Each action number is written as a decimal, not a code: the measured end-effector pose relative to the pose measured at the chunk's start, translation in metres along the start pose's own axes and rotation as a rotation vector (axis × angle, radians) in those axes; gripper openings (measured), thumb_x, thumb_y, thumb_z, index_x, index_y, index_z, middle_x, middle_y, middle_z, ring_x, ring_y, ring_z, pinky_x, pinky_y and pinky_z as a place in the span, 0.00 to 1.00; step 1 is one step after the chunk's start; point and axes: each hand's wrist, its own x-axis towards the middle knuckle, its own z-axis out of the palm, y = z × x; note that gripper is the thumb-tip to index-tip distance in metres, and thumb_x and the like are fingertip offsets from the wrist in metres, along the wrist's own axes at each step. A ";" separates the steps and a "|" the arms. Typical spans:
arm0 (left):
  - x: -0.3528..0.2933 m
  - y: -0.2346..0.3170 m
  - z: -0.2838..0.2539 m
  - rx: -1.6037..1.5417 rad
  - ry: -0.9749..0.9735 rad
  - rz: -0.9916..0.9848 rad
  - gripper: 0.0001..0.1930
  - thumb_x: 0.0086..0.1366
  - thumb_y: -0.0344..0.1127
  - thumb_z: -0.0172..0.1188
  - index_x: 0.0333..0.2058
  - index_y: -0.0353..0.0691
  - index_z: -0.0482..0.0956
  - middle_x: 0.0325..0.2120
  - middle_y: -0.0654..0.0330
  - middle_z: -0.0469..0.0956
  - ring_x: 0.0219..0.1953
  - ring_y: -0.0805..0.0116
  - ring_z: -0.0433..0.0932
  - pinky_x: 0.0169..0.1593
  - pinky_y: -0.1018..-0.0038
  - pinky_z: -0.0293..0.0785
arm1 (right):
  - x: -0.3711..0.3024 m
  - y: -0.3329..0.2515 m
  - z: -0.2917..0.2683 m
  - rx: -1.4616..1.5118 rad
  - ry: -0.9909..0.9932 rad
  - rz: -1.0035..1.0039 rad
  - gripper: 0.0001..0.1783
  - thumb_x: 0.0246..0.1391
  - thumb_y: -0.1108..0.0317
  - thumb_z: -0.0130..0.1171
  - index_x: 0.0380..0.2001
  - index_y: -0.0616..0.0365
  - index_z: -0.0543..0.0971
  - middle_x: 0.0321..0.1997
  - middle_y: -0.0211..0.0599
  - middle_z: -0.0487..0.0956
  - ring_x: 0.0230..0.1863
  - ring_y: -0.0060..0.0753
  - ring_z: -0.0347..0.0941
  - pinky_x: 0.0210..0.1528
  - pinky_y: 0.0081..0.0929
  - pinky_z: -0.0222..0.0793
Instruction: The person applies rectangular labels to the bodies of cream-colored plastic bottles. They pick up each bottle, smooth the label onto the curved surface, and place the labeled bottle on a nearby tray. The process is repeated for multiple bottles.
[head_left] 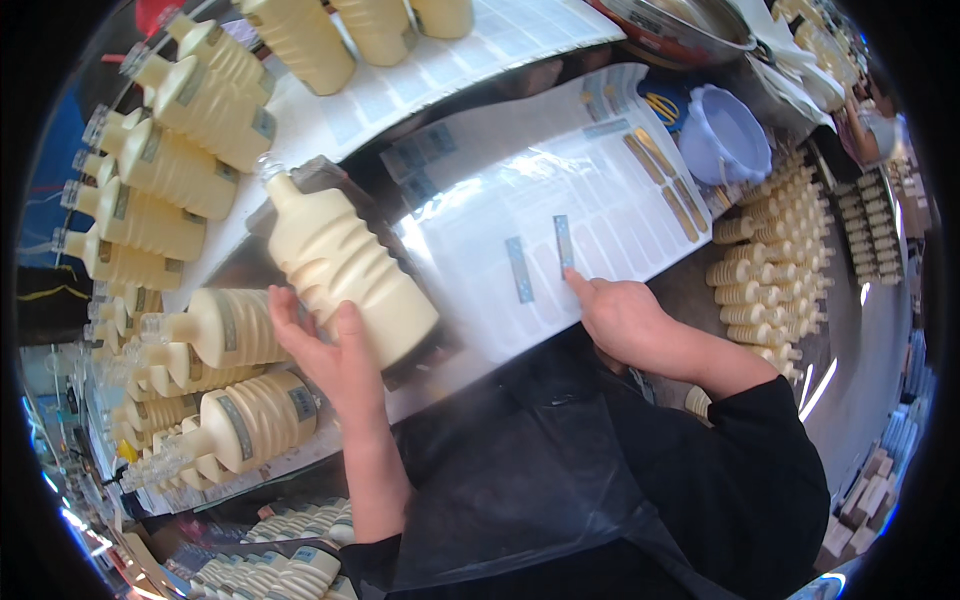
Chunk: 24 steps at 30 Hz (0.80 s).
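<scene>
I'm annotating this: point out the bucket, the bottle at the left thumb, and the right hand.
Bucket [698, 149]: head view, side wall.
Bottle [350, 262]: head view, mid-body.
Right hand [624, 317]: head view, back of hand.

The place is bright. Light glares white off the shiny sheet [540, 195], and bright streaks shine on the gray floor [845, 325]. The black apron [510, 480] looks dark. Things bend near the round black rim, where blue edges glow, and far bottles [872, 230] look fuzzy.
</scene>
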 end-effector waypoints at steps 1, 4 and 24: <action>-0.003 0.002 -0.001 0.030 0.003 0.011 0.41 0.69 0.38 0.61 0.72 0.31 0.49 0.71 0.45 0.53 0.73 0.52 0.55 0.74 0.56 0.49 | -0.004 0.000 0.002 0.064 0.017 -0.027 0.30 0.49 0.74 0.60 0.58 0.72 0.72 0.32 0.52 0.80 0.33 0.56 0.80 0.35 0.47 0.76; -0.006 0.006 -0.001 0.104 -0.007 0.079 0.43 0.68 0.43 0.64 0.72 0.30 0.51 0.70 0.45 0.55 0.72 0.51 0.56 0.73 0.55 0.51 | 0.018 0.021 0.006 0.043 0.195 0.023 0.22 0.59 0.71 0.53 0.57 0.56 0.78 0.31 0.45 0.80 0.32 0.54 0.79 0.35 0.47 0.75; -0.007 -0.003 -0.004 0.026 -0.073 0.035 0.42 0.66 0.39 0.62 0.72 0.34 0.51 0.70 0.46 0.51 0.70 0.51 0.58 0.75 0.57 0.50 | -0.067 0.033 0.033 0.041 0.294 0.369 0.29 0.52 0.70 0.64 0.57 0.69 0.72 0.33 0.50 0.81 0.33 0.48 0.81 0.33 0.43 0.77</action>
